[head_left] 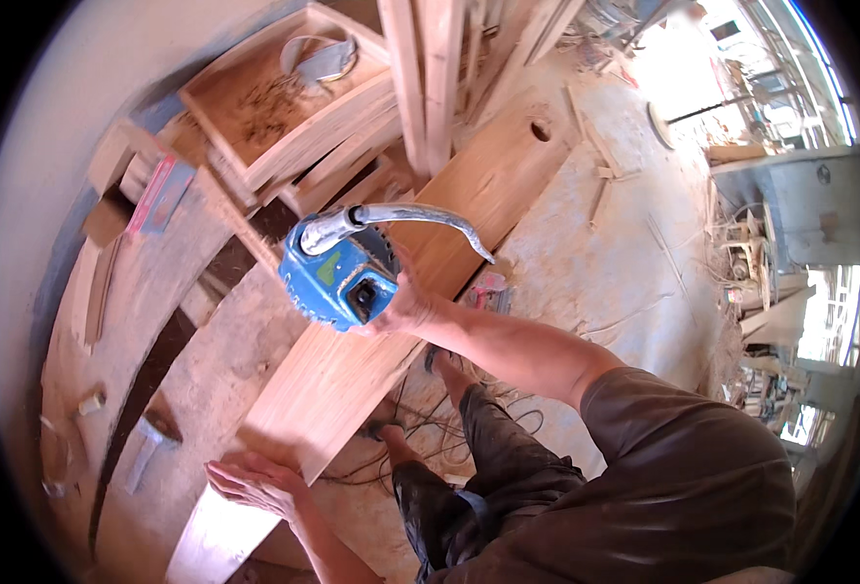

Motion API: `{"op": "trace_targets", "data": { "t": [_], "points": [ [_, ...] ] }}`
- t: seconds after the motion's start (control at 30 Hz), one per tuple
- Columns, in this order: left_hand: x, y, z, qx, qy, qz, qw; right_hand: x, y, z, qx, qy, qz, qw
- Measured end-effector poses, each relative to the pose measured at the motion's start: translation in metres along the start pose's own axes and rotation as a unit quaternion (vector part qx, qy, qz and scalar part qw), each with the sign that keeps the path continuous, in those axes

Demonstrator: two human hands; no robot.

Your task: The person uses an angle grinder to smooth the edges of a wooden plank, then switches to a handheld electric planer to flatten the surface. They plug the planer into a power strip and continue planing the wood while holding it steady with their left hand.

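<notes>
A long pale wooden board (328, 380) runs diagonally from the bottom left to the upper right, with a dark oval hole or knot near its far end. My left hand (259, 484) lies on its near part, fingers stretched out. Above the board's middle, my right hand (405, 310) is closed around a blue handheld power tool (337, 268). A grey curved tube or wrapped cord (410, 216) rises from the tool and bends right. The tool's exact kind is unclear, and its underside is hidden.
At the upper left stands a wooden drawer-like box (255, 127) with shavings. Upright planks (420, 78) lean behind. A hammer-like tool (149, 448) lies on the left work surface (230, 360). Cables (449, 428) snake across the floor by my feet. Scrap strips (600, 180) lie right.
</notes>
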State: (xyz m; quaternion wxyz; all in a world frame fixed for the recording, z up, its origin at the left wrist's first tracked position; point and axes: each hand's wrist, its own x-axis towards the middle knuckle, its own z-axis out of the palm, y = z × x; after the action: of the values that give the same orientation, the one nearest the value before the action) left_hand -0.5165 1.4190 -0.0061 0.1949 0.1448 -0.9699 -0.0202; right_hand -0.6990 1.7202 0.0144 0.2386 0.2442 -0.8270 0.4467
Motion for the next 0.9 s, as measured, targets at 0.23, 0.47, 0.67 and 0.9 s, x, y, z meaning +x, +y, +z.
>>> {"op": "trace_targets", "data": {
  "t": [0.23, 0.47, 0.67, 0.9],
  "points": [
    [-0.024, -0.033, 0.001, -0.012, -0.011, -0.161, 0.987, 0.014, 0.005, -0.003, 0.291, 0.005, 0.115, 0.95],
    [-0.016, -0.017, -0.003, -0.044, 0.017, -0.231, 0.972, 0.043, 0.087, -0.094, 0.201, 0.049, 0.136, 0.969],
    [-0.004, -0.016, -0.004, -0.189, 0.302, -0.542, 0.761, 0.036, 0.096, -0.103, 0.104, 0.041, 0.197, 0.974],
    [-0.045, -0.049, -0.012, -0.308, 0.114, -0.482, 0.812, 0.025, 0.055, -0.042, 0.179, 0.003, 0.13, 0.975]
  ]
}}
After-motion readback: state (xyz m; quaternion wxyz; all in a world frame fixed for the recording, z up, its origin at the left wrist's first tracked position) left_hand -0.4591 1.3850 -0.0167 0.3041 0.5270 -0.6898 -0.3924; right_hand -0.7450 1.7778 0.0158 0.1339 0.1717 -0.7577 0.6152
